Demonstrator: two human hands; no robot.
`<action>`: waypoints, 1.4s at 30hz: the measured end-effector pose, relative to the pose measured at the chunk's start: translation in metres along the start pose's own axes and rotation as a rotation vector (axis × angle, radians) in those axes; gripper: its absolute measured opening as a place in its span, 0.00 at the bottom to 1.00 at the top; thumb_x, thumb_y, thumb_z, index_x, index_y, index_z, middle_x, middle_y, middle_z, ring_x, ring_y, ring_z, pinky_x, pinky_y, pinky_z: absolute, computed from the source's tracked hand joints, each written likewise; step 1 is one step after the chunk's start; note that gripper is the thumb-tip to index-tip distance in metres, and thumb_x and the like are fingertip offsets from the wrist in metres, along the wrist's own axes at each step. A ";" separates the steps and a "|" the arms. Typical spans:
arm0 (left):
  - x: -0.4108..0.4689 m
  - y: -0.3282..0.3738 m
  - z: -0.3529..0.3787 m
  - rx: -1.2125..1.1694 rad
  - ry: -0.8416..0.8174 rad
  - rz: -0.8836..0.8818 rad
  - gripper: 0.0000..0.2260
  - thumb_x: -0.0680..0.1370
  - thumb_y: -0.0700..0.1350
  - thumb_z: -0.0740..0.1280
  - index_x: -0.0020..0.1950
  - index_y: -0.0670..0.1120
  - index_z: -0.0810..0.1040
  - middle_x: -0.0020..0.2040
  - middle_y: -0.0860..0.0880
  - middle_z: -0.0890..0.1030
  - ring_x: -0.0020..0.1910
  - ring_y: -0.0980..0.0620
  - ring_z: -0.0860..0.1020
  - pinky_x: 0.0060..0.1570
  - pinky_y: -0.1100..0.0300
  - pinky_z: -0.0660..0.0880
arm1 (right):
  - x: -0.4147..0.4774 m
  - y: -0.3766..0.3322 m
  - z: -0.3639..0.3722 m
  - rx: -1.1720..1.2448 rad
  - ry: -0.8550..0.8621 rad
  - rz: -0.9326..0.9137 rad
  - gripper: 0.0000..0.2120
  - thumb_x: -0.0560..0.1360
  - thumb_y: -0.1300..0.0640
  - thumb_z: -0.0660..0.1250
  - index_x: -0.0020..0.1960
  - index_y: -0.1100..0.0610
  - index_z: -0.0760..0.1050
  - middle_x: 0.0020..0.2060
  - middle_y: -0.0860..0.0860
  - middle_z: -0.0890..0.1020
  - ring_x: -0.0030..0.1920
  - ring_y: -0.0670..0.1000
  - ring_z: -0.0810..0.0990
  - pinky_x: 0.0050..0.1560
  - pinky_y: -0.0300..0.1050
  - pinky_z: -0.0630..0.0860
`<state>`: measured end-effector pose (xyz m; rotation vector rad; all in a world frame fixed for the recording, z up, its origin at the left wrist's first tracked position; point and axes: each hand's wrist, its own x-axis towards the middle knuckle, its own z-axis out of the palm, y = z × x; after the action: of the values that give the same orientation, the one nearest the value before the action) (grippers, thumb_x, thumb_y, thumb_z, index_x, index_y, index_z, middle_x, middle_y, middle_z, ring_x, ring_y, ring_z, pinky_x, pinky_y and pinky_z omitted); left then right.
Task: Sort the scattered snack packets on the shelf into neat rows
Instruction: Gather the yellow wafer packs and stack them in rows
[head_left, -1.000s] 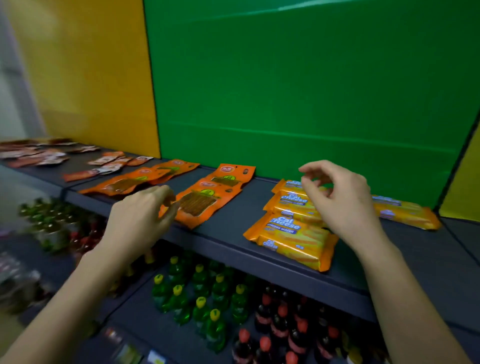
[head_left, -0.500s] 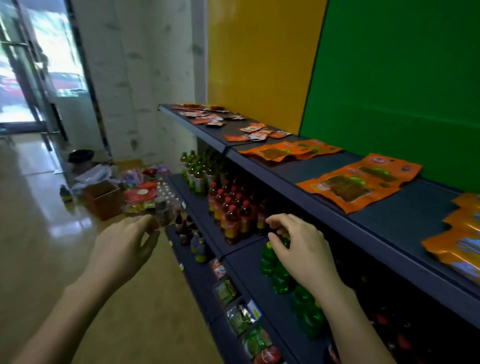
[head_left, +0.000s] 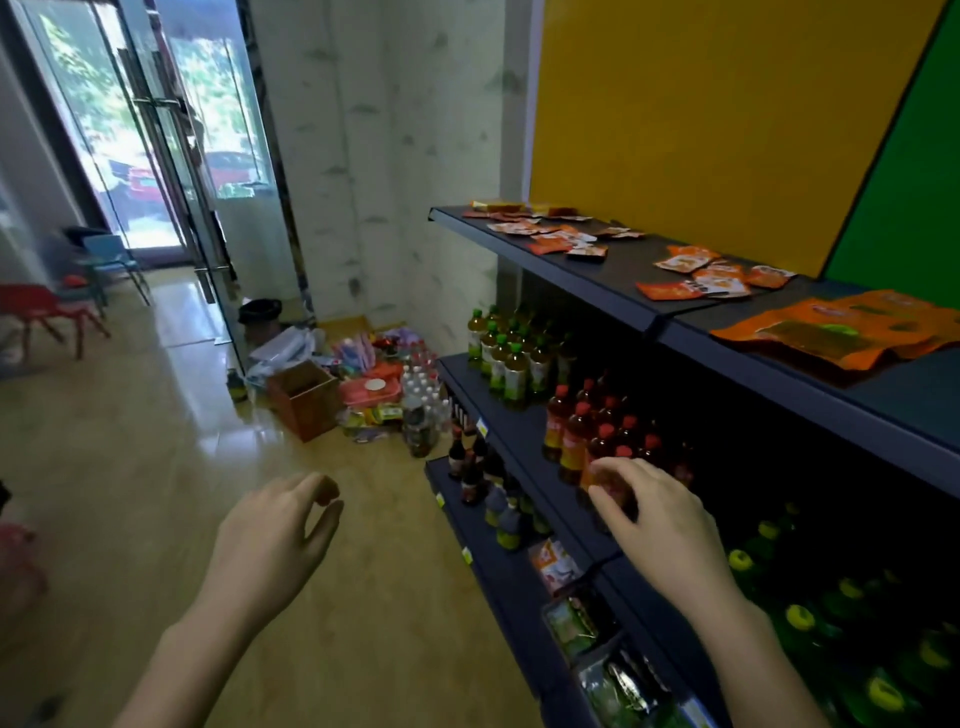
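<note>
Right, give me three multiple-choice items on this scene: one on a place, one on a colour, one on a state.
1. Where do the small scattered snack packets lie?
A. on the floor
B. on the top shelf
C. in the cardboard box

2. What colour are the caps of the bottles just beyond the right hand?
A. red
B. blue
C. white

3. What is the left hand holding?
A. a bottle
B. a packet
C. nothing

Answers: 1 B, they are spread on the top shelf by the yellow wall; 2 A, the caps are red; 3 C, it hangs empty over the floor.
</note>
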<state>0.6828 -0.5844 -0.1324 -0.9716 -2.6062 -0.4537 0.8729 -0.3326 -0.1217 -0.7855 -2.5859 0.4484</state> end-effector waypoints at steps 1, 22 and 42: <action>0.011 -0.008 0.002 -0.004 -0.002 0.010 0.03 0.73 0.46 0.70 0.44 0.48 0.80 0.39 0.51 0.82 0.37 0.49 0.80 0.29 0.64 0.63 | 0.010 -0.005 0.005 0.003 0.012 0.020 0.16 0.78 0.47 0.58 0.65 0.47 0.70 0.60 0.42 0.75 0.60 0.45 0.73 0.51 0.41 0.71; 0.298 -0.120 0.105 -0.003 -0.123 -0.013 0.07 0.77 0.54 0.61 0.51 0.55 0.75 0.36 0.59 0.72 0.42 0.56 0.79 0.27 0.70 0.61 | 0.294 -0.042 0.123 0.089 0.032 0.098 0.12 0.79 0.53 0.58 0.61 0.47 0.73 0.55 0.40 0.77 0.57 0.43 0.74 0.55 0.40 0.72; 0.636 -0.159 0.215 -0.161 0.056 0.381 0.13 0.74 0.57 0.58 0.43 0.52 0.78 0.34 0.55 0.81 0.32 0.55 0.79 0.25 0.65 0.69 | 0.555 -0.089 0.162 0.042 0.214 0.133 0.09 0.77 0.51 0.60 0.56 0.43 0.75 0.47 0.34 0.78 0.48 0.34 0.76 0.46 0.29 0.72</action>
<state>0.0804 -0.2505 -0.0983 -1.4482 -2.2855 -0.5847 0.3349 -0.1091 -0.0712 -0.9400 -2.3295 0.4314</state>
